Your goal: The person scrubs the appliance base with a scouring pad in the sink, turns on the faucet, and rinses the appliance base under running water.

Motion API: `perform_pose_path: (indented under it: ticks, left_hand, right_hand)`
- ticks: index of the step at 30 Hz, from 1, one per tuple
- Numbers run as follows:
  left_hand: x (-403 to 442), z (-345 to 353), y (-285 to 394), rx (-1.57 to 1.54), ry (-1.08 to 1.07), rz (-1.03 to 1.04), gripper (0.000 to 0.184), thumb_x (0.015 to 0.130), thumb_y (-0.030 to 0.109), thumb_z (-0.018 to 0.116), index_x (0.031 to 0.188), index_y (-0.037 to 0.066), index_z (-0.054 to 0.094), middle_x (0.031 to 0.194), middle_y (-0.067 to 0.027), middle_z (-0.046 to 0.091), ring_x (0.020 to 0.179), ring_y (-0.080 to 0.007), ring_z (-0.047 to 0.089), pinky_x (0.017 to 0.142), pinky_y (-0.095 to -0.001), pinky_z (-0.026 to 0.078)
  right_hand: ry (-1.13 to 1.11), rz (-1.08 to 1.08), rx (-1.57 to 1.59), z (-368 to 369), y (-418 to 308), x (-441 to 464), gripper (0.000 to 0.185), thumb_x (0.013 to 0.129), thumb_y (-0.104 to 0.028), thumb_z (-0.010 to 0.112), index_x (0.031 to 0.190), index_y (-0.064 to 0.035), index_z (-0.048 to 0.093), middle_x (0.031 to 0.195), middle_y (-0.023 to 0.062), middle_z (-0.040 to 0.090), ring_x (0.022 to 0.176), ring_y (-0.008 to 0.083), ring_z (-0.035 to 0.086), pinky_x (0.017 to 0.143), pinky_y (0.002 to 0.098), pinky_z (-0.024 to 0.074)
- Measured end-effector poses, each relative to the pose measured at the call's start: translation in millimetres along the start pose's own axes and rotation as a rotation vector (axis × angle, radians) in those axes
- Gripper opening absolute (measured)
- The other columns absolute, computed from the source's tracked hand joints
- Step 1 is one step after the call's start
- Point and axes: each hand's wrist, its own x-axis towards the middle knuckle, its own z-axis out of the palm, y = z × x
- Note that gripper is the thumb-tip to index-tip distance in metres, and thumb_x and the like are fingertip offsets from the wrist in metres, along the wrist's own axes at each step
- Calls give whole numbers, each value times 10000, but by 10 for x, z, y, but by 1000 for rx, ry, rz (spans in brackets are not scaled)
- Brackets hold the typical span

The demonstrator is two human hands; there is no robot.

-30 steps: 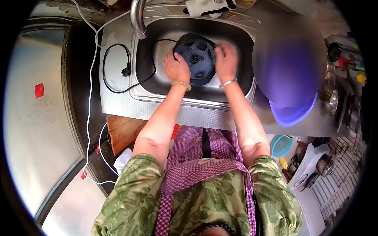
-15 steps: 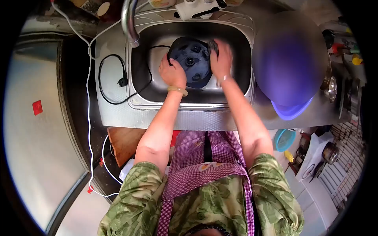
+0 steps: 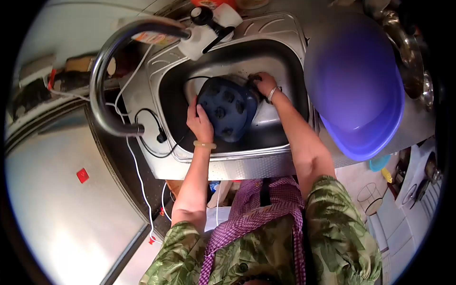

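Observation:
A dark blue round appliance base (image 3: 229, 109) with several dark feet or vents on its underside is tilted in the metal sink (image 3: 280, 137). My left hand (image 3: 200, 124) grips its left edge, thumb up against the underside. On the upper right side, my right hand (image 3: 264, 84) has its fingers closed on a dark scrubber (image 3: 255, 79), close to the base's edge. A black cord runs from the base over the sink's left rim to a plug (image 3: 161, 137) on the counter.
The curved faucet (image 3: 99, 80) arches at the left of the sink. A white device with a black knob (image 3: 202, 40) stands behind it. On the right sits a purple basin (image 3: 361, 142), with metal bowls (image 3: 427, 92) beyond. A white cable (image 3: 137, 166) hangs at the left.
The view has turned and shifted. The base is tilted more, showing more of its side, and my right hand with the scrubber has moved to the base's upper right side.

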Motion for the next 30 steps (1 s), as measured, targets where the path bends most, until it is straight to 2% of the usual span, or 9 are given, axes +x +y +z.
perform_pose_path:
  ticks: [3, 6, 9, 10, 13, 16, 23, 29, 30]
  left_hand:
    - [-9, 8, 0, -23, 0, 21, 382, 1003, 163, 486, 1292, -44, 626, 1221, -218, 676, 1118, -324, 651, 992, -380, 477]
    - [-31, 4, 37, 7, -34, -3, 393, 1012, 169, 468, 1307, -45, 616, 1237, -215, 670, 1113, -310, 652, 993, -376, 476]
    - [20, 1, 20, 10, -35, -17, 411, 1029, 203, 450, 1312, -46, 616, 1247, -206, 669, 1113, -284, 646, 999, -360, 468]
    - [-5, -4, 34, 0, -48, -36, 421, 1037, 220, 443, 1315, -47, 616, 1253, -202, 669, 1113, -271, 643, 1003, -352, 464]
    - [24, -23, 48, 27, -68, 19, 425, 1036, 222, 444, 1316, -50, 613, 1258, -201, 667, 1119, -275, 640, 1005, -354, 461]
    - [5, -2, 90, 31, -57, 14, 395, 1025, 196, 454, 1295, -36, 625, 1225, -210, 675, 1086, -334, 660, 964, -381, 489]
    - [21, -6, 69, 9, -63, 12, 388, 1024, 191, 464, 1297, -36, 623, 1214, -216, 677, 1074, -340, 662, 960, -384, 491]
    - [16, 22, 56, 15, -37, 51, 386, 1019, 188, 469, 1293, -32, 627, 1194, -215, 680, 1058, -348, 661, 948, -390, 492]
    - [9, 20, 14, 4, -46, 35, 385, 1018, 184, 463, 1293, -28, 628, 1190, -216, 679, 1054, -352, 660, 941, -392, 493]
  right_hand:
    - [-154, -231, 600, -213, -402, -243, 377, 908, -127, 630, 1278, -55, 641, 1292, 171, 635, 1227, 315, 588, 1065, 352, 434]
    - [-266, -417, 510, -205, -652, 74, 378, 862, -139, 654, 1234, -80, 666, 1264, 186, 634, 1224, 347, 577, 1065, 392, 438]
    - [-166, -123, 206, 177, -270, 365, 362, 871, -142, 652, 1228, -84, 666, 1245, 172, 639, 1209, 350, 579, 1069, 391, 433]
    - [-32, -200, 200, 200, -192, 288, 356, 865, -138, 658, 1216, -76, 665, 1236, 167, 638, 1208, 344, 577, 1062, 402, 436]
    - [-69, -239, 233, -90, -298, -130, 351, 856, -131, 667, 1204, -82, 670, 1240, 158, 639, 1215, 335, 572, 1061, 402, 432]
    - [-195, -552, 466, -220, -773, -43, 346, 850, -118, 668, 1195, -83, 678, 1210, 164, 654, 1174, 343, 597, 1036, 400, 452]
    - [-48, -188, 68, 255, -281, 378, 310, 852, -163, 662, 1150, -88, 701, 1181, 166, 673, 1133, 352, 624, 1003, 388, 476]
    - [-233, -440, 556, -212, -690, -29, 315, 879, -164, 631, 1173, -63, 688, 1238, 137, 648, 1210, 326, 580, 1065, 376, 429]
    - [-146, -295, 453, -63, -515, 30, 310, 891, -135, 615, 1187, -68, 679, 1229, 157, 649, 1198, 333, 586, 1054, 382, 437]
